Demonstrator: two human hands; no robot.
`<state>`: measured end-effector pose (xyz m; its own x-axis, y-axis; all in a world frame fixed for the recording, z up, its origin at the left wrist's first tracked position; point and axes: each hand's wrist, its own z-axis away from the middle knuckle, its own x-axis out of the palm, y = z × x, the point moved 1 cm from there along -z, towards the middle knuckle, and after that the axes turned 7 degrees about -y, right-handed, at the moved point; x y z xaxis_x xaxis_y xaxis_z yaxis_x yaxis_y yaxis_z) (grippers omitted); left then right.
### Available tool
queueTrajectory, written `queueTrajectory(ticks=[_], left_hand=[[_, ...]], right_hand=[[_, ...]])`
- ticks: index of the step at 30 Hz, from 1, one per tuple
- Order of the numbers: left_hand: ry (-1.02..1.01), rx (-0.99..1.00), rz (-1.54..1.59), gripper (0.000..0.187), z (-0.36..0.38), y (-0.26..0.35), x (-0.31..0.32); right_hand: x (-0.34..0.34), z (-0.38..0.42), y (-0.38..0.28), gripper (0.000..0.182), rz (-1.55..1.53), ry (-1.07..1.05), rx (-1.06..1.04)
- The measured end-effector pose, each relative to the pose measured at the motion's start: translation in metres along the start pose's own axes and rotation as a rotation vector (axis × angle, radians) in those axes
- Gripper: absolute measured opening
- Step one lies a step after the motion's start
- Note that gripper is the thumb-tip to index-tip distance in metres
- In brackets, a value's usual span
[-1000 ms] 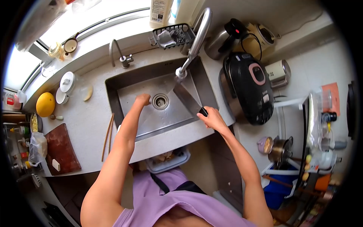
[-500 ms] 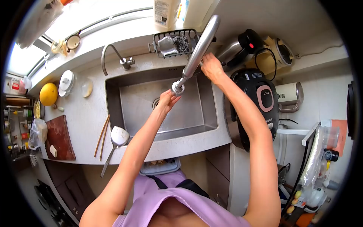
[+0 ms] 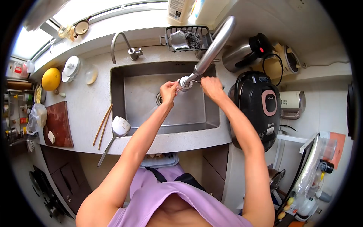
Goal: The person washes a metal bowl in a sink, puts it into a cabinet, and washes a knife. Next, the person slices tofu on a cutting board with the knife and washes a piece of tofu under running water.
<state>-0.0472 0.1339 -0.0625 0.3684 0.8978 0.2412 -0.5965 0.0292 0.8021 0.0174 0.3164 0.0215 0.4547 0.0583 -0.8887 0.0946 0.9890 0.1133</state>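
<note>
My left hand (image 3: 169, 92) is over the sink (image 3: 166, 126), its fingers pinched together at the left side of the faucet nozzle (image 3: 185, 84). Whatever lies between those fingertips is too small to make out. On the other side of the nozzle is my right hand (image 3: 211, 87), fingers curled in. A thin dark sliver shows between it and the nozzle, too small to name. The large metal faucet (image 3: 217, 41) arches over both hands and hides part of the sink.
Left of the sink lie chopsticks (image 3: 102, 126), a spatula (image 3: 120, 126) and a brown cutting board (image 3: 58, 125). A small faucet (image 3: 132, 53) and a wire rack (image 3: 206, 36) stand behind. On the right are a black rice cooker (image 3: 251, 102) and a kettle (image 3: 236, 58).
My right hand has left the base of the faucet and come forward and down beside the nozzle. My left hand has risen closer to the nozzle. The view has shifted slightly.
</note>
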Motion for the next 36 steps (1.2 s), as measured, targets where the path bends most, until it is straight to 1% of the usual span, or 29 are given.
queueTrajectory(ticks=[2, 3, 4, 6, 7, 9, 10, 11, 12, 13, 14, 15, 16, 17, 18, 19, 20, 21, 23, 24, 25, 28, 29, 30, 31, 32, 34, 35, 36], left_hand=[[0.016, 0.206, -0.465, 0.029, 0.024, 0.023, 0.002], [-0.026, 0.391, -0.557, 0.040, 0.022, 0.007, -0.002], [-0.148, 0.473, -0.634, 0.041, 0.017, -0.011, -0.007], [-0.481, 0.631, -0.807, 0.044, 0.018, -0.015, -0.016], [-0.474, 0.625, -0.804, 0.044, 0.017, -0.021, -0.022], [-0.479, 0.631, -0.959, 0.049, 0.013, -0.030, -0.033], [-0.481, 0.634, -1.174, 0.052, -0.009, -0.044, -0.051], [-0.467, 0.606, -1.248, 0.052, -0.004, -0.021, -0.062], [-0.369, 0.634, -1.257, 0.052, -0.030, -0.041, -0.085], [-0.287, 0.618, -1.094, 0.054, -0.047, -0.050, -0.107], [-0.132, 0.369, -1.247, 0.056, -0.046, -0.045, -0.121], [0.109, 0.338, -1.377, 0.052, -0.051, -0.053, -0.135], [0.113, 0.338, -1.370, 0.052, -0.046, -0.045, -0.132], [0.148, 0.559, -1.335, 0.050, -0.032, -0.023, -0.127], [0.185, 0.777, -1.292, 0.047, -0.016, 0.001, -0.121], [0.036, 0.902, -1.163, 0.043, 0.003, 0.017, -0.104], [-0.115, 0.987, -1.131, 0.045, 0.014, 0.019, -0.088], [-0.326, 0.985, -1.063, 0.049, 0.018, 0.012, -0.073], [-0.556, 0.876, -1.144, 0.048, 0.027, 0.002, -0.041], [-0.679, 0.666, -1.085, 0.048, 0.028, 0.001, -0.031], [-0.623, 0.671, -1.100, 0.049, 0.023, -0.003, -0.032], [-0.413, 0.700, -1.129, 0.051, 0.003, -0.012, -0.046], [-0.344, 0.680, -1.057, 0.050, -0.018, -0.031, -0.067], [-0.277, 0.660, -0.984, 0.050, -0.038, -0.049, -0.087], [-0.291, 0.343, -1.235, 0.045, -0.042, -0.043, -0.100], [-0.293, 0.011, -1.466, 0.040, -0.047, -0.039, -0.106], [-0.001, 0.410, -1.010, 0.030, -0.043, -0.055, -0.093], [-0.083, 0.237, -0.475, 0.027, -0.034, -0.042, -0.067], [-0.206, 0.063, 0.110, 0.028, -0.035, -0.042, -0.043]], right_hand=[[0.026, -0.011, -0.011, 0.028, -0.816, -0.315, 0.111], [0.041, -0.013, -0.020, 0.033, -1.118, -0.378, 0.096], [0.050, -0.015, -0.029, 0.029, -1.382, -0.514, 0.091], [0.044, -0.005, -0.047, 0.026, -1.640, -0.630, 0.157], [0.044, -0.001, -0.049, 0.026, -1.636, -0.639, 0.154], [0.042, 0.010, -0.042, 0.026, -1.858, -0.837, 0.154], [0.037, 0.018, -0.037, 0.026, -1.850, -0.835, 0.162], [0.030, 0.027, -0.033, 0.027, -1.885, -0.838, 0.149], [0.025, 0.034, -0.028, 0.027, -1.921, -0.842, 0.136], [0.023, 0.039, -0.021, 0.030, -1.916, -0.828, 0.116], [0.021, 0.041, -0.020, 0.030, -1.909, -0.828, 0.122], [0.018, 0.042, -0.020, 0.031, -1.552, -0.624, 0.076], [0.015, 0.042, -0.021, 0.033, -1.194, -0.426, 0.028], [0.015, 0.043, -0.028, 0.031, -0.599, -0.084, -0.069], [0.013, 0.041, -0.033, 0.031, -0.597, -0.082, -0.074], [0.010, 0.038, -0.039, 0.029, -0.416, 0.018, -0.139], [0.007, 0.035, -0.044, 0.028, -0.233, 0.119, -0.205], [0.013, 0.029, -0.048, 0.026, -0.223, 0.116, -0.222], [0.009, 0.027, -0.063, 0.023, -0.230, 0.127, -0.234], [0.008, 0.030, -0.068, 0.021, -0.236, 0.132, -0.232], [0.001, 0.037, -0.070, 0.017, -0.238, 0.246, -0.281], [-0.017, 0.052, -0.063, 0.015, -0.143, 0.186, -0.251], [-0.014, 0.054, -0.056, 0.015, -0.138, 0.183, -0.242], [-0.010, 0.056, -0.045, 0.013, -0.102, 0.245, -0.270], [-0.008, 0.058, -0.033, 0.012, -0.064, 0.309, -0.297], [-0.011, 0.056, -0.020, 0.012, -0.055, 0.310, -0.288], [-0.018, 0.043, 0.006, 0.009, 0.165, 0.072, -0.178], [-0.017, 0.032, 0.020, 0.009, 0.180, 0.131, -0.205], [-0.017, 0.019, 0.033, 0.010, 0.196, 0.190, -0.235]])
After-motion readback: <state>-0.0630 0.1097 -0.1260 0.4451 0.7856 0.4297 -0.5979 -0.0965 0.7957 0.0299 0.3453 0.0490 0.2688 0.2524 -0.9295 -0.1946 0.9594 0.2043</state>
